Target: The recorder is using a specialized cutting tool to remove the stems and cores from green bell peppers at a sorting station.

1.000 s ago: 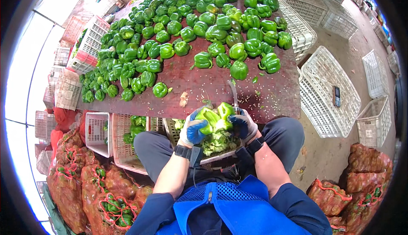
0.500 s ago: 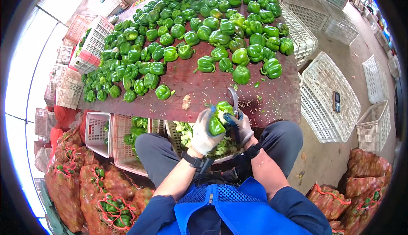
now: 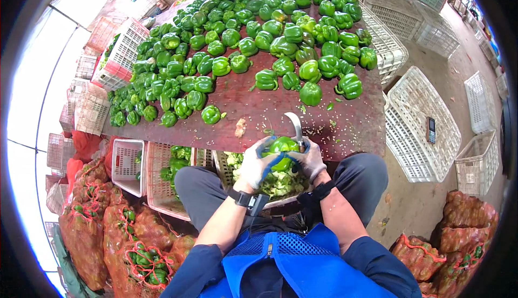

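Observation:
Both my hands wear white gloves with blue-grey areas and meet at the table's near edge. A green bell pepper (image 3: 281, 147) sits between them. My left hand (image 3: 254, 164) is closed around its left side. In my right hand (image 3: 312, 163) is a knife with a curved blade (image 3: 294, 122), which points up and bends left at the tip. The fingers of that hand also press on the pepper's right side; the knife's handle is mostly hidden. Below my hands, between my knees, pale green pepper scraps (image 3: 278, 183) fill a crate.
Many whole green peppers (image 3: 248, 47) cover the far part of the dark red table (image 3: 243, 96). Seeds and a tan scrap (image 3: 240, 127) lie nearer. Left of my knee stands a crate (image 3: 159, 182) with peppers. A phone (image 3: 430, 131) rests on an upturned white crate (image 3: 413, 104). Net sacks (image 3: 116, 233) stand lower left.
My hands have turned the pepper and closed in around it; its cut side no longer shows as before. The knife has turned with my right hand, its blade now showing broader and brighter.

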Demonstrator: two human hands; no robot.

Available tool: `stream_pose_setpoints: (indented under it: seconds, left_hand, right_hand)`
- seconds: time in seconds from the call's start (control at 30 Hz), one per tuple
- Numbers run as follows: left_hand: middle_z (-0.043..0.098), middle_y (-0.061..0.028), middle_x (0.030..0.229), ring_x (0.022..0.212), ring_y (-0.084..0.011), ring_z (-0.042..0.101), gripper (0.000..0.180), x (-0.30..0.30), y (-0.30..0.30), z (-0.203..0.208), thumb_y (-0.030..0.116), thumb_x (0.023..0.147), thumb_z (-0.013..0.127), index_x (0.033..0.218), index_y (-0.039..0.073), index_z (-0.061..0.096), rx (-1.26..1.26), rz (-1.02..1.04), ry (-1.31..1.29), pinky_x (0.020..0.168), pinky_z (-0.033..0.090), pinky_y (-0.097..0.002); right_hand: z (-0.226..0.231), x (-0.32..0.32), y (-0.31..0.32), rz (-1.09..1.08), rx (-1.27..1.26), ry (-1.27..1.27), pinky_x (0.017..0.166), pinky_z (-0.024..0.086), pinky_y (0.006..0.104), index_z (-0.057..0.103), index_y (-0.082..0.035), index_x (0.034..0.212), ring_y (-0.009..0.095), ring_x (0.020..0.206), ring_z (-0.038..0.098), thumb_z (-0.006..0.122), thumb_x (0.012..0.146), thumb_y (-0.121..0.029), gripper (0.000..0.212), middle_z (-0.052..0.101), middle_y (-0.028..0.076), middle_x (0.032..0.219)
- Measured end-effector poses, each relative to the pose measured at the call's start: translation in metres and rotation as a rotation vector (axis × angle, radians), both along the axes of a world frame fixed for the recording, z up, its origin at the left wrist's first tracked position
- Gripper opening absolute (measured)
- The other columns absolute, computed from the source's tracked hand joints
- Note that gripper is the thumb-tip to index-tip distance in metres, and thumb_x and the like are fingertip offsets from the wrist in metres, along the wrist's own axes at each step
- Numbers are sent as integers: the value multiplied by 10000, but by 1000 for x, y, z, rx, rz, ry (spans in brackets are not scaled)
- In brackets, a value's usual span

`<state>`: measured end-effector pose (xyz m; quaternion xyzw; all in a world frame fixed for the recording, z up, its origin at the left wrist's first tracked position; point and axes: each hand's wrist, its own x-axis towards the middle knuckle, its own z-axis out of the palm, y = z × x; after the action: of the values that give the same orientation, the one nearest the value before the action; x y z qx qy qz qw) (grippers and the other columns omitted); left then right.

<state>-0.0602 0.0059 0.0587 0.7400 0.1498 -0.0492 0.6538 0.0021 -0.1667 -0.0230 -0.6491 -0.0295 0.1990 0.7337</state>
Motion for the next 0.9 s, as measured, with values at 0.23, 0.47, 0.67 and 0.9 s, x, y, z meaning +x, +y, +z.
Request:
stream_pose_setpoints:
  seconds: [0.23,0.47,0.67,0.9]
  left_hand:
    - [697,-106,1105,958,-137,648,454,1,1,-12,80,849,734,1259,-63,604,-206,117,44,865,525,-281]
    - [706,-115,1106,898,-172,704,406,-8,14,-24,133,912,649,1275,-42,598,-597,165,93,723,586,-283]
    - [709,-96,1101,901,-158,707,392,-18,15,-52,248,957,563,1270,16,609,-963,190,71,660,582,-292]
    - [703,-123,1144,990,-194,698,347,-26,37,-40,207,978,555,1235,-14,631,-851,326,-38,847,564,-310]
  right_hand:
    - [0,1,-6,46,78,-20,832,556,306,648,-7,1145,133,902,655,841,699,12,487,699,49,1016]
    - [22,-2,-2,111,388,138,859,573,334,603,37,1210,177,921,670,794,705,110,545,685,99,1053]
    - [20,-3,1,-39,476,218,789,589,329,618,29,1203,198,854,691,785,733,21,499,673,82,955]
    - [14,-6,9,-93,492,165,805,581,328,577,8,1223,216,895,687,664,838,-14,395,690,104,999]
